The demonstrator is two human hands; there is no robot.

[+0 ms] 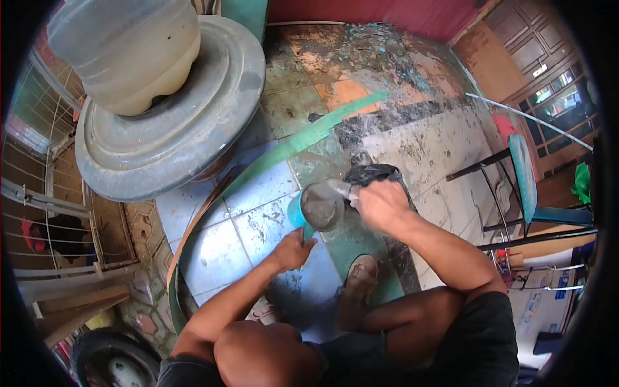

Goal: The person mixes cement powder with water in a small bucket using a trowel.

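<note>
My left hand (pixel 293 250) is closed on the handle of a blue dipper (pixel 296 210), low over the tiled floor. Grey wet mortar (pixel 320 208) fills the dipper's round mouth. From the right, my right hand (pixel 382 205) grips a trowel (pixel 339 189) whose grey-smeared end is at the dipper's rim. Behind my right hand lies a black plastic bag (pixel 373 173), partly hidden by that hand.
A large round lid (pixel 225 116) bearing a cloudy plastic jug (pixel 129 58) stands at upper left. A long green strip (pixel 303 138) curves across the floor. Debris (pixel 393 58) lies at the back. A chair (pixel 523 177) stands right; a caged rooster (pixel 55 237) is left.
</note>
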